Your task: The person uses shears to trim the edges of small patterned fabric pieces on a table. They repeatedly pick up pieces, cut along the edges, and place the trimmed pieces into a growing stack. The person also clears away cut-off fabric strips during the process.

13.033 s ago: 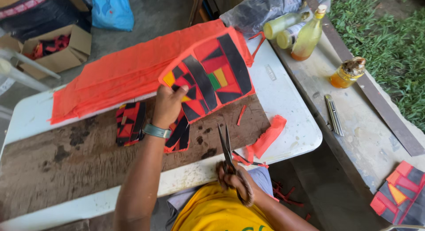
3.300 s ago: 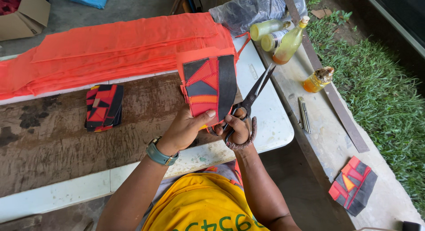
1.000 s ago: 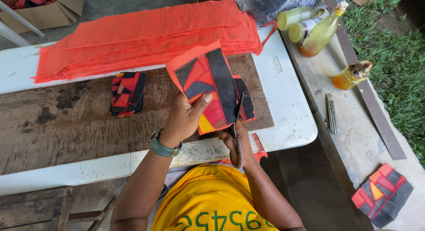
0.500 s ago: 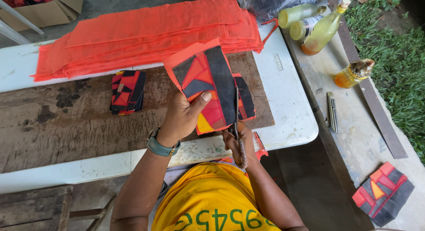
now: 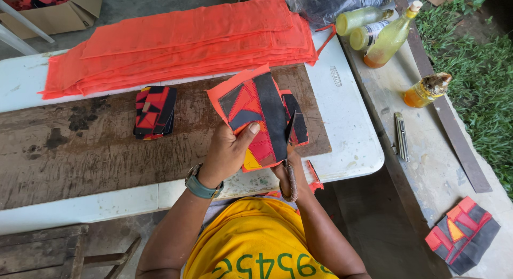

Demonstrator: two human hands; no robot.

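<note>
Well left of the left grip, on the brown board [image 5: 96, 150]: a small pile of folded patches [image 5: 155, 112], lying flat and out of the way. Beyond it, a long stack of orange cloth [image 5: 181, 44] across the far side of the white surface [image 5: 347, 124].

Left hand [image 5: 227, 153], grip clenched on a patchwork square [image 5: 256, 105] of red, black, grey and yellow with orange backing, thumb on the face, fingers hidden behind, lifted clear of the board and tilted toward the body. Judged best to hold it taut and flat, with the thumb well inboard of the right edge. Turn the square rather than the wrist so the cut line stays in sight.

Just right of that grip: scissors [image 5: 289, 137], blade pointing up along the square's right edge, touching or nearly touching it. Cannot tell how far the blades stand apart. Right hand [image 5: 286, 175], grip closed through the handle loops, low and near the body. Probably wisest to take short bites close to the seam, trim only the orange overhang, and avoid the stitching.

Under the right grip, at the near edge of the surface: orange scraps [image 5: 312, 177]. Well right of both grips, on the concrete ledge: yellow bottles [image 5: 390, 36], a small jar [image 5: 425, 92], and another patchwork block [image 5: 462, 233] lying lower down.
</note>
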